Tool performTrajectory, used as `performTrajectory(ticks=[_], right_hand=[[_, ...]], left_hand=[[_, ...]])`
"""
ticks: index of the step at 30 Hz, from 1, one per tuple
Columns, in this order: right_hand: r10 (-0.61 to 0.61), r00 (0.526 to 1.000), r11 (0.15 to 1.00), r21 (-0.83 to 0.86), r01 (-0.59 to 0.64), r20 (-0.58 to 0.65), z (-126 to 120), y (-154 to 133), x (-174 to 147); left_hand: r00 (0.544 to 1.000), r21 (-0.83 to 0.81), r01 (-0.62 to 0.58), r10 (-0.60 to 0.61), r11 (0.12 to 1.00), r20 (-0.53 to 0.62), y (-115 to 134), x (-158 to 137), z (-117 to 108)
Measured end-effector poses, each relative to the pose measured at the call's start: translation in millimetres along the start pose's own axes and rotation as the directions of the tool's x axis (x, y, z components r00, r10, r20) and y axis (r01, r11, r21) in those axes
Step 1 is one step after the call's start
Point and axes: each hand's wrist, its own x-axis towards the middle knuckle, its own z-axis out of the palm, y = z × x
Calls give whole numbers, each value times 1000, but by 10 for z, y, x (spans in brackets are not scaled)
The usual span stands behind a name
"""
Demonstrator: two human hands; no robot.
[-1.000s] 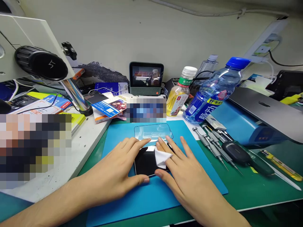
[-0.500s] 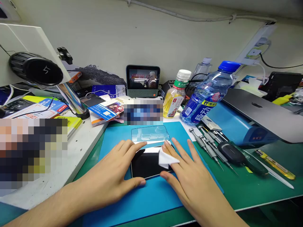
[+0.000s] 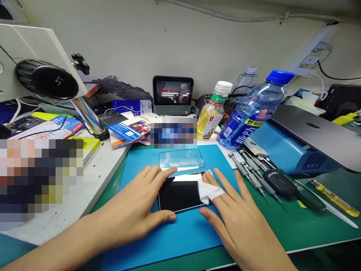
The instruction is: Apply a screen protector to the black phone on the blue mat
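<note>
A phone (image 3: 178, 196) lies face up on a blue mat (image 3: 194, 241), its black screen partly reflecting white light. My left hand (image 3: 138, 199) braces its left end, with the thumb along the near edge and the fingers at the far edge. On the right part of the screen, my right hand (image 3: 237, 214) presses a small white wipe (image 3: 211, 192) under its index and middle fingertips. The other fingers of that hand are spread, and its thumb is off the wipe. Just beyond the phone rests a clear glass screen protector (image 3: 182, 159) with a dark border.
Several screwdrivers (image 3: 248, 173), a black case (image 3: 279, 183) and a yellow cutter (image 3: 334, 197) lie to the right. Behind stand a yellow drink bottle (image 3: 211, 116), a blue-capped bottle (image 3: 248, 113) and a small display (image 3: 173, 94). A microscope stand (image 3: 90, 116) is on the left.
My right hand has slid the wipe rightward across the phone screen, baring more black glass. My left hand keeps its place on the phone. The whole view has shifted slightly.
</note>
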Motion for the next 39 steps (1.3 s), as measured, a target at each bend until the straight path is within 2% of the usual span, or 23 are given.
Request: performTrajectory(ticks=[3,10,19,23,26,27,29,31,33,35,36,39], right_hand=[[36,999,999,30,-36,8,44,-17,54],[-53,999,999,10,53,-11,-133,-86,-345],[55,999,997,53,-55,2,52,-5,7],[-9,997,998,58,13,-72,-20,-4,-125],[-64,990,986,143,82,-127,-140,73,-259],[-37,989,980,186,64,-142,-182,125,-285],[110,977,965,254,-62,-180,-252,266,-296],[315,933,921,294,-256,-174,-287,441,-258],[453,887,858,314,-405,-92,-275,623,-187],[475,880,836,302,-457,16,-225,782,-108],[470,881,840,280,-464,51,-195,846,-73],[481,872,855,167,-490,95,-139,968,9]], left_hand=[[1000,0,1,-1,1000,-3,12,13,-12],[1000,10,0,0,1000,-11,14,35,-33],[1000,-13,5,-5,1000,-8,-1,45,-18],[1000,-18,11,-11,1000,2,2,47,-25],[1000,-10,19,-19,1000,-3,-8,59,-29],[1000,-9,19,-19,1000,-8,-17,60,-30],[1000,-23,16,-16,1000,-13,-40,57,-35],[1000,-67,17,-18,998,-20,-63,51,-48],[999,-126,30,-35,992,-40,-82,50,-69],[993,-138,43,-58,989,-104,-105,61,-89],[985,-88,39,-54,995,-163,-121,70,-96],[934,208,39,39,977,-356,-190,101,-94]])
